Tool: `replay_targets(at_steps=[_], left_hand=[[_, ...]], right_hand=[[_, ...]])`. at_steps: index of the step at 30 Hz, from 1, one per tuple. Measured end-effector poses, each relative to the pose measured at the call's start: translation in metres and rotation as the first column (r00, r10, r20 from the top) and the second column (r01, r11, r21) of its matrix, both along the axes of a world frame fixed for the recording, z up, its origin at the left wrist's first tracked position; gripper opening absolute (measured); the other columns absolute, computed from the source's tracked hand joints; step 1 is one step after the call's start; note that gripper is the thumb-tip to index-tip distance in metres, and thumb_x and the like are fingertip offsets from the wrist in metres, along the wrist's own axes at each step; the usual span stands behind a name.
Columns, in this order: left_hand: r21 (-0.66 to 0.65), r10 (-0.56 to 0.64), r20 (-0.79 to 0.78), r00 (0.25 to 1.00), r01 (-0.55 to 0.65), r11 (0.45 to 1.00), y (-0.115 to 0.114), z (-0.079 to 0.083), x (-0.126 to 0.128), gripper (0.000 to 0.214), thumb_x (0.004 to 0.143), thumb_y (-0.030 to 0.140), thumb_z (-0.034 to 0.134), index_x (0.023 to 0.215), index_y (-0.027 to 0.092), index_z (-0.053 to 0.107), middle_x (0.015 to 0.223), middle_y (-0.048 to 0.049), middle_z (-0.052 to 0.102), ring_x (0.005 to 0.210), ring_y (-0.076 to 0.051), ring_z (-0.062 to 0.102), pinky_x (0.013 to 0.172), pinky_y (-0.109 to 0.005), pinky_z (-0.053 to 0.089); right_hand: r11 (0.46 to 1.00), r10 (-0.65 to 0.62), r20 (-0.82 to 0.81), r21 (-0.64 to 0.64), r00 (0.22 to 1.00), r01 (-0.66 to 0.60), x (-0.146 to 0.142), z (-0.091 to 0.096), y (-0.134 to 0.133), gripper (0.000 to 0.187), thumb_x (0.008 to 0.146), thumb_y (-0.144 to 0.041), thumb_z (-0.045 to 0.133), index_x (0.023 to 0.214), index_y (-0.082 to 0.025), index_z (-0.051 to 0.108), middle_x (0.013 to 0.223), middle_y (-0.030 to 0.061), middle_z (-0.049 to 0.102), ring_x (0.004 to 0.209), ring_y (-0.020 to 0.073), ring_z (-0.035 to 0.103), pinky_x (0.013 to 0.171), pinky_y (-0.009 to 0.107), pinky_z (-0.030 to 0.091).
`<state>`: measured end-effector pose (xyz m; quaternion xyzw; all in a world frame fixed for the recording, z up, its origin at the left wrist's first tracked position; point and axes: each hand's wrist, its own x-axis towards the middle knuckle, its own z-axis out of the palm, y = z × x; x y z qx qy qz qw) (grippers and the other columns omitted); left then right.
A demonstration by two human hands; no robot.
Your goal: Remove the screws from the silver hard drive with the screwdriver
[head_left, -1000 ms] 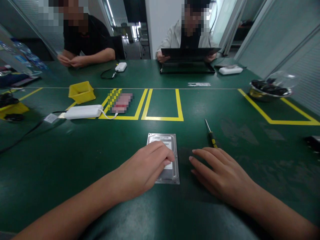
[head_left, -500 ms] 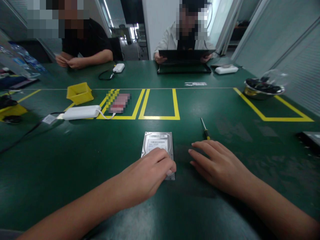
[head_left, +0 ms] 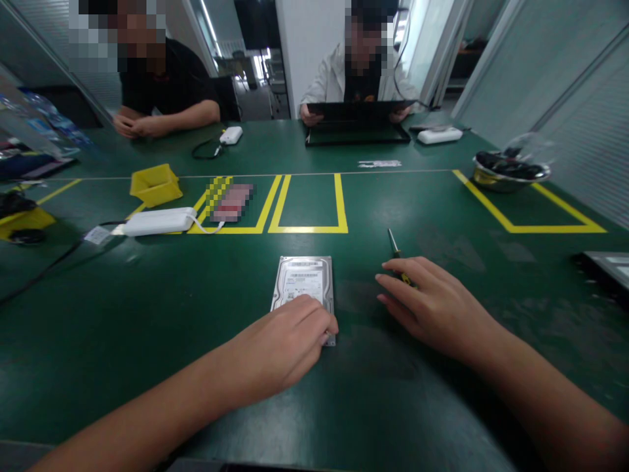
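A silver hard drive (head_left: 303, 278) with a white label lies flat on the green table in the middle of the view. Over its lower part rests my left hand (head_left: 297, 334), with the fingers curled together near the drive's right edge; what they pinch, if anything, is hidden. To the right, my right hand (head_left: 427, 298) is open, its fingers stretched to the left over a screwdriver (head_left: 394, 244). The metal shaft points away from me. Its black and yellow handle shows partly beneath the fingers.
Yellow tape outlines (head_left: 343, 203) mark the table. A yellow bin (head_left: 156, 185) and a white power strip (head_left: 160, 221) are at left. A metal bowl (head_left: 511, 177) and a dark device (head_left: 604, 269) lie at right. Across the table sit two people, one holding a black panel (head_left: 361, 111).
My right hand has moved forward, so its fingers now cover the screwdriver's handle. My left hand stays on the hard drive. The whole view has shifted slightly.
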<state>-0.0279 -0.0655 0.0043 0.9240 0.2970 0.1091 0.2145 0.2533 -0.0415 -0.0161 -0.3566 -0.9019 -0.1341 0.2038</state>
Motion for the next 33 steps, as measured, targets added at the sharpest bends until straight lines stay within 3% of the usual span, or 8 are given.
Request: replay_targets(at_steps=[10,22,29,33], left_hand=[[0.248,-0.097,-0.084,0.992,0.115,0.962,0.003,-0.005,0.004,0.013,0.094,0.009,0.047,0.098,0.013,0.059,0.089,-0.0078,0.061,0.085,-0.02,0.055,0.079,-0.035,0.05],[0.229,-0.134,-0.086,0.987,0.15,0.962,0.009,-0.003,0.01,0.013,0.09,0.008,0.05,0.099,0.015,0.057,0.087,-0.0053,0.06,0.083,-0.02,0.056,0.077,-0.032,0.049],[0.274,-0.151,-0.198,0.968,0.203,0.94,0.009,0.004,0.015,0.015,0.098,0.012,0.043,0.1,0.017,0.057,0.083,-0.0042,0.059,0.079,-0.02,0.055,0.074,-0.033,0.047],[0.303,-0.143,-0.284,0.948,0.23,0.925,0.009,0.008,0.022,0.01,0.097,0.012,0.047,0.098,0.018,0.054,0.08,-0.0027,0.059,0.076,-0.021,0.055,0.069,-0.033,0.044]], right_hand=[[1.0,0.004,0.011,-0.023,1.0,-0.004,-0.001,-0.002,-0.003,0.022,0.095,-0.022,0.055,0.108,-0.01,0.068,0.113,0.0164,0.06,0.096,0.0257,0.057,0.081,0.041,0.053],[0.998,0.012,0.003,-0.063,1.0,-0.012,-0.001,-0.005,-0.004,0.023,0.095,-0.022,0.055,0.109,-0.011,0.068,0.114,0.0156,0.06,0.098,0.0264,0.058,0.084,0.042,0.054],[0.998,0.013,0.007,-0.061,1.0,-0.012,-0.001,-0.005,-0.005,0.023,0.095,-0.022,0.055,0.109,-0.01,0.068,0.115,0.0159,0.06,0.098,0.0268,0.058,0.084,0.043,0.054],[0.998,0.02,0.005,-0.055,1.0,-0.02,0.0,-0.005,-0.005,0.023,0.095,-0.022,0.055,0.108,-0.01,0.068,0.113,0.0158,0.061,0.097,0.0269,0.059,0.083,0.043,0.055]])
